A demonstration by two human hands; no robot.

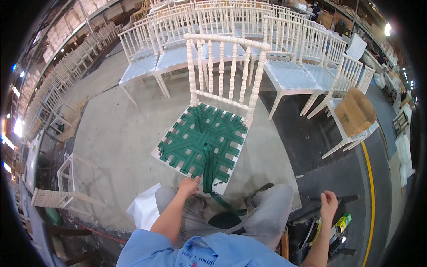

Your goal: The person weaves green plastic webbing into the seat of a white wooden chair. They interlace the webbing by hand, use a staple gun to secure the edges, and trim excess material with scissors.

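In front of me stands a whitish wooden chair (253, 95) with turned back spindles. Green webbing straps (187, 133) are woven across its seat in straight and diagonal bands, with gaps between them. One loose green strap (207, 167) hangs over the front edge and runs down between my knees, where its end is hard to make out. My left hand (189, 185) is closed on the front edge of the chair seat. Out to the right, my right hand (329, 205) is raised above some tools and small boxes, its fingers curled; anything inside them is hidden.
A yellow-green box (343, 222) and dark tools lie beside my right forearm. Rows of pale chairs (178, 55) stand behind. At right, a chair carries an open cardboard box (355, 111). Left of me, a small chair frame (66, 198) lies tipped over. White sheeting (146, 207) sits by my left knee.
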